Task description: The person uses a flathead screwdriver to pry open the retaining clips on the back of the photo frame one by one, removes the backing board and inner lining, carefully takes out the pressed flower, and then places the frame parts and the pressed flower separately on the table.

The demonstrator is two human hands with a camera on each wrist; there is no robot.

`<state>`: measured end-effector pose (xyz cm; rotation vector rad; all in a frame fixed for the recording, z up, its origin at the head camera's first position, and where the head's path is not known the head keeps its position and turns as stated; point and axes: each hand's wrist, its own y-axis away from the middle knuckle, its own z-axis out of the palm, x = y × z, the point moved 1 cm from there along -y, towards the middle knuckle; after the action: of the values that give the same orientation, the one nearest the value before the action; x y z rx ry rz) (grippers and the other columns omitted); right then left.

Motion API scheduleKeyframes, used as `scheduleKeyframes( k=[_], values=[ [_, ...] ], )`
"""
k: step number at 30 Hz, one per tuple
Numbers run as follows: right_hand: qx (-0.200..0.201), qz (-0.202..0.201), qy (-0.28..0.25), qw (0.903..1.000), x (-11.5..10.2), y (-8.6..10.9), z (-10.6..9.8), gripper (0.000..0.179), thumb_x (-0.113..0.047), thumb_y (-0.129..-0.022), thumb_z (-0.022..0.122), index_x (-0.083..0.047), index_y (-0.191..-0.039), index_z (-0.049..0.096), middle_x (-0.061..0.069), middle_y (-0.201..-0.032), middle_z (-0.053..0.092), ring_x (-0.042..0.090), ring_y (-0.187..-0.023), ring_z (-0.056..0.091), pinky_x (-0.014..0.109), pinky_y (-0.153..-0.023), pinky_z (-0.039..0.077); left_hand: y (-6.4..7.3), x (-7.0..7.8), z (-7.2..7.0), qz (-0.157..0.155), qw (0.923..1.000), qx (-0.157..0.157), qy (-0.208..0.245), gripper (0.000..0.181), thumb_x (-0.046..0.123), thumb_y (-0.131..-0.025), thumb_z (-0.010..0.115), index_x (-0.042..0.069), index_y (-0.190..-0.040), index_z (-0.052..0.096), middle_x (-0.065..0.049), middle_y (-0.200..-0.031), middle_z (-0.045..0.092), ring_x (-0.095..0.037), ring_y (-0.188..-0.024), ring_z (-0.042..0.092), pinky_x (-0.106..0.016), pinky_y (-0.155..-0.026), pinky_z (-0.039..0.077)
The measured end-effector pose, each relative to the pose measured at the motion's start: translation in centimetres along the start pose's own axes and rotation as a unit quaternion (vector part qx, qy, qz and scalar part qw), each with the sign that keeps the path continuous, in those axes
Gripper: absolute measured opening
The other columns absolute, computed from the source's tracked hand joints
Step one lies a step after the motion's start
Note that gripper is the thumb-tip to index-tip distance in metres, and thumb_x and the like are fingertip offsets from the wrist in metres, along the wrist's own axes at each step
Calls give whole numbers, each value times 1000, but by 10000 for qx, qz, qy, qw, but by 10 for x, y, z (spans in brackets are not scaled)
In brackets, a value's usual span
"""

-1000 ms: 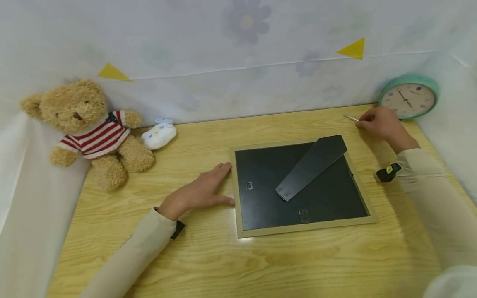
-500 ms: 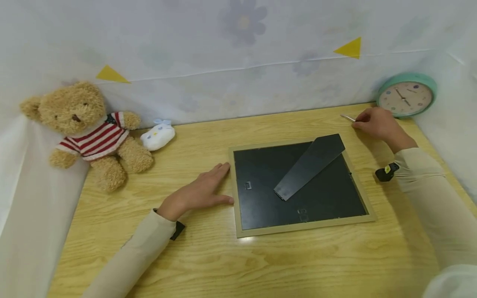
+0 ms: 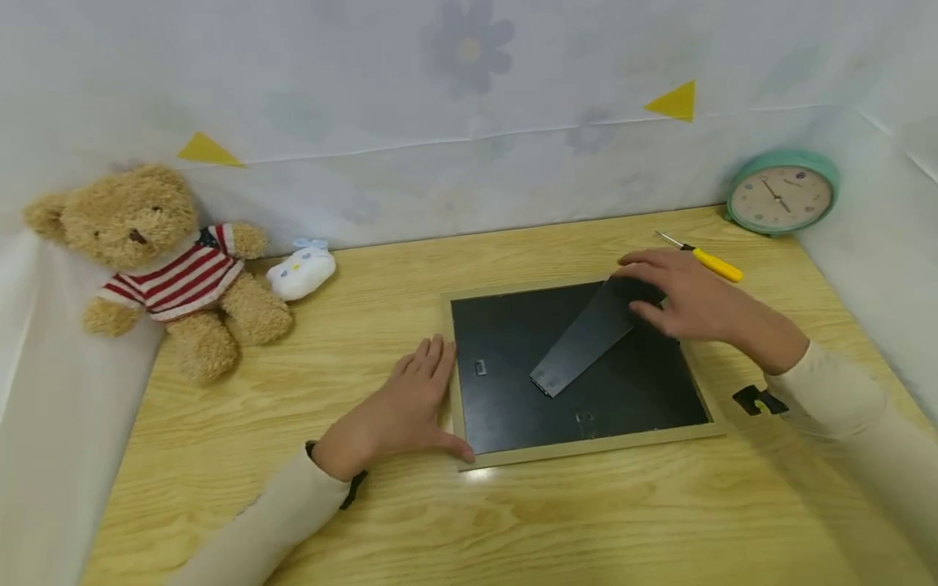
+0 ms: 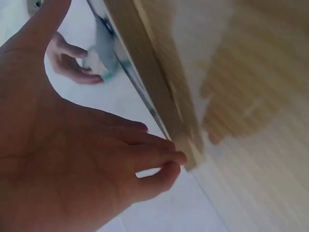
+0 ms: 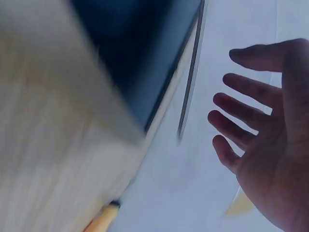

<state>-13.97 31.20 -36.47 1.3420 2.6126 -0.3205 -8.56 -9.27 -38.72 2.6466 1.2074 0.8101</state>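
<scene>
A picture frame (image 3: 586, 446) lies face down on the wooden table, its black back and slanted easel leg (image 3: 579, 346) showing. Against the frame's left edge rests my left hand (image 3: 403, 411), fingers extended, thumb at the near corner. The left wrist view has those fingertips touching the wooden edge (image 4: 154, 82). My right hand (image 3: 692, 297) hovers over the wide upper end of the easel leg, covering part of it. In the right wrist view this hand (image 5: 270, 116) has spread fingers and holds nothing. A yellow-handled screwdriver (image 3: 716, 264) lies just beyond it.
At the back right a green-rimmed clock (image 3: 782, 199) leans against the cloth wall. A teddy bear (image 3: 183, 281) in a striped shirt sits at the back left, with a small white plush (image 3: 302, 273) beside it.
My right hand has let go of the screwdriver, now lying on the table, and moved left and nearer, over the easel leg. My left thumb has slid down to the frame's near corner.
</scene>
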Motion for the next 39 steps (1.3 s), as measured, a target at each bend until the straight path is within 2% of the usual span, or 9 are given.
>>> scheduleKeyframes(
  k=[2, 4, 7, 12, 17, 24, 31, 39],
  values=[
    [-265, -449, 152, 9985, -20, 1, 9, 51, -13, -87, 74, -2, -135, 59, 23, -143, 48, 46, -130, 42, 66, -98, 30, 5, 10, 5, 28, 9999, -13, -138, 140, 75, -67, 76, -5, -158, 6, -29, -162, -4, -44, -150, 0, -58, -118, 14],
    [-514, -698, 285, 9958, -33, 1, 17, 56, -17, -87, 75, -5, -139, 56, 20, -149, 44, 46, -134, 38, 66, -99, 28, 9, 17, 11, 50, 9994, 20, -331, 140, 76, -66, 76, -7, -157, 9, -30, -162, -4, -45, -150, 0, -58, -118, 15],
    [-746, -852, 419, 9927, -43, 0, 29, 61, -23, -86, 77, -9, -142, 55, 17, -152, 42, 44, -138, 34, 64, -101, 26, 10, 22, 17, 22, 9984, 81, -565, 137, 75, -68, 75, -9, -156, 13, -30, -162, -2, -44, -150, 2, -57, -118, 16],
    [-986, -1141, 449, 9875, -54, -3, 45, 64, -36, -88, 76, -11, -143, 56, 15, -149, 47, 40, -137, 39, 62, -102, 27, 9, 21, 21, -38, 9986, 71, -528, 130, 70, -73, 76, -10, -155, 14, -28, -162, -3, -41, -151, 1, -55, -119, 16],
    [-858, -1277, 573, 9864, -61, -9, 55, 66, -43, -87, 77, -11, -141, 58, 13, -143, 53, 37, -130, 46, 60, -100, 33, 8, 15, 17, -92, 9996, 10, -266, 130, 66, -73, 78, -7, -157, 10, -25, -163, -6, -37, -152, 0, -53, -120, 15],
    [-888, -1290, 745, 9848, -73, -13, 61, 62, -47, -90, 73, -12, -139, 60, 12, -138, 56, 34, -121, 52, 57, -98, 38, 11, 0, 7, -161, 9994, -260, 183, 129, 57, -72, 85, -3, -158, 10, -17, -165, -10, -34, -152, 0, -52, -120, 13],
    [-854, -1565, 1091, 9779, -93, -12, 64, 59, -46, -91, 71, -10, -137, 62, 12, -130, 60, 31, -105, 54, 52, -93, 43, 16, -17, -6, -144, 9991, -382, 130, 127, 45, -68, 92, -2, -158, 15, -14, -166, -3, -40, -151, 5, -57, -118, 15],
    [-1115, -1531, 1193, 9746, -111, -10, 60, 58, -41, -93, 71, -6, -137, 60, 14, -128, 59, 32, -106, 55, 51, -92, 46, 17, -29, -16, -8, 9995, -315, -39, 126, 37, -63, 95, -1, -157, 22, -13, -166, 9, -44, -149, 15, -60, -114, 22]
  ],
)
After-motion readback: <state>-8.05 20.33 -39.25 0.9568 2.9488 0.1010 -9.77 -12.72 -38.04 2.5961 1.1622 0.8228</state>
